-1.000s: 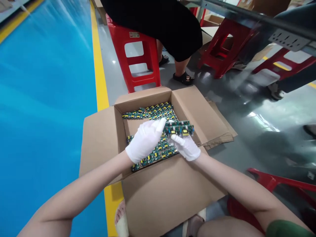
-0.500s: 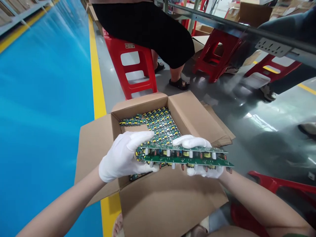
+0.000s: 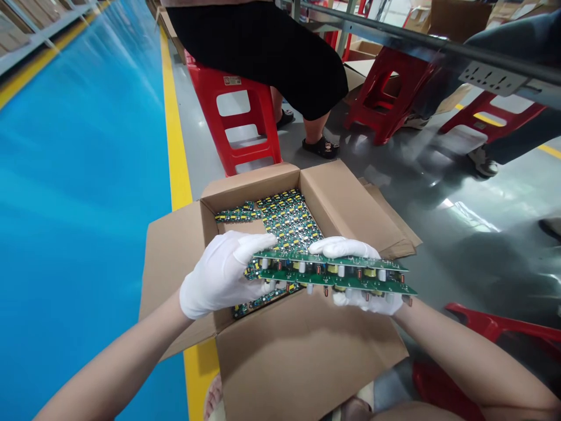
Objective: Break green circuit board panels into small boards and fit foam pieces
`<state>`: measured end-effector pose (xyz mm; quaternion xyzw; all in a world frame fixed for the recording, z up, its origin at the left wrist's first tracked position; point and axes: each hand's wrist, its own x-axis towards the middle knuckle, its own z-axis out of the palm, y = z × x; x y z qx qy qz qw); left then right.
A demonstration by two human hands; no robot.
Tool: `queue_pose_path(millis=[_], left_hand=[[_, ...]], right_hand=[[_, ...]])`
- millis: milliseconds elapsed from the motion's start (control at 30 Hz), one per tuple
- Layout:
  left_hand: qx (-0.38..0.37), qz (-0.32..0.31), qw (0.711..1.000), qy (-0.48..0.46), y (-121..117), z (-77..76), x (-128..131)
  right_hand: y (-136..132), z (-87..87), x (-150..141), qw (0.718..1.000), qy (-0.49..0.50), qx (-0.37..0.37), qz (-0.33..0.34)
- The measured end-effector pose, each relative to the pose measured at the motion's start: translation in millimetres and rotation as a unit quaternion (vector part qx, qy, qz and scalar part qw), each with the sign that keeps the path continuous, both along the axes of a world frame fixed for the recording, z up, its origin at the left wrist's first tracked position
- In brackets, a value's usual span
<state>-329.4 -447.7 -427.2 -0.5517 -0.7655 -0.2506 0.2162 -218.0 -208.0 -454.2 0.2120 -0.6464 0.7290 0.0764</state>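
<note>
Two long green circuit boards (image 3: 333, 273), stacked one above the other, are held level over an open cardboard box (image 3: 252, 182). Yellow, white and copper-coloured parts show between and beneath them. My left hand (image 3: 223, 272), in a white glove, grips their left end, thumb and fingers above and below. My right hand (image 3: 350, 248), gloved too, is closed round the right half, fingers on top and the rest underneath. Inside the box lie rows of similar boards (image 3: 289, 219), and a shorter group (image 3: 236, 214) sits at its far left beside bare cardboard.
A person in black trousers (image 3: 263, 52) sits on a red stool (image 3: 239, 117) just beyond the box. More red stools (image 3: 390, 93) stand under a metal bench carrying a power strip (image 3: 493, 78). A yellow line (image 3: 175, 128) borders the blue floor (image 3: 87, 175) at left.
Both hands still hold the two boards, and their left ends sit slightly closer together. My left thumb and fingers have shifted a little. The whole view has moved slightly.
</note>
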Motion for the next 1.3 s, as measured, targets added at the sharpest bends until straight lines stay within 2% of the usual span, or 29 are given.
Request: queue_pose_path(millis=[400,600,1167,1300], left_hand=[[0.0,0.0,1.0,0.005,0.2,-0.3,-0.4],[-0.013,0.006,1.0,-0.008,-2.8,-0.9,-0.9],[-0.023,0.007,1.0,-0.007,-2.7,-6.5,-3.5],[-0.019,0.0,1.0,-0.006,-2.9,-7.8,-4.3]], right_hand=[[0.1,4.8,1.9,1.0,0.001,0.029,-0.008],[-0.2,8.3,-2.4,0.997,0.041,0.065,-0.029],[-1.8,9.1,-7.9,0.992,0.098,0.08,-0.02],[-1.3,9.6,-7.0,0.993,0.082,0.081,-0.024]])
